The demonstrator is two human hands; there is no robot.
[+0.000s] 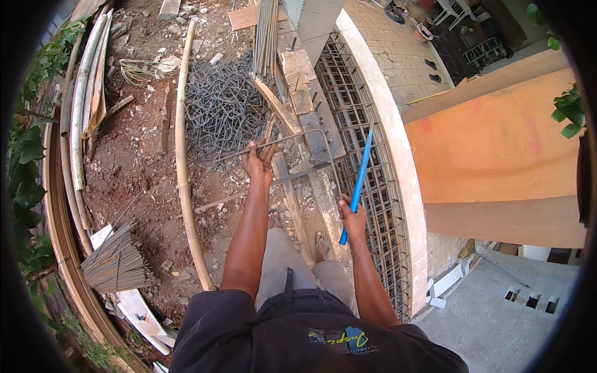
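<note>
My left hand [257, 163] is closed on a thin steel rod [292, 136], which runs over a wooden bending board [329, 127] set with metal pins. Beyond the board's middle the rod turns sharply and comes back toward my right hand [352, 219]. That hand grips a long blue pipe [362, 171] that points away from me; the rod's end lies close to these fingers, and whether they touch it I cannot tell. A tangled heap of bent steel stirrups [217, 102] lies beyond my left hand. Straight steel rods [266, 40] are bundled at the board's far end.
A long rebar cage [385, 242] lies along a pale curved wall edge [407, 186] on my right. Bamboo poles [185, 149] and a bundle of short rods [121, 261] are on the left. Orange-brown plywood sheets [497, 137] stand at right. Wood scraps and rubble surround my feet.
</note>
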